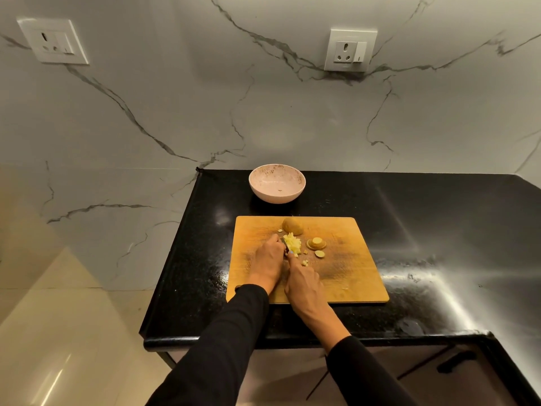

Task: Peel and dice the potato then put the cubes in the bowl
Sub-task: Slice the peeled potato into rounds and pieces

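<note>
On the wooden cutting board [345,276] lies a small heap of pale yellow potato cubes [292,244]. My left hand [268,263] rests beside the heap, fingers curled against it. My right hand [304,284] grips a knife [285,247] whose dark blade lies between my left hand and the cubes. An unpeeled potato half [292,226] sits at the board's far edge. Round potato slices [316,244] lie stacked to the right of the heap, with one small end piece [319,254] nearby. A pink speckled bowl [277,183] stands behind the board; it looks nearly empty.
The board lies on a black stone counter [424,230] that ends in an edge on the left and at the front. A marble-patterned wall with two sockets [349,50] rises behind. A few stray cubes [305,262] lie on the board.
</note>
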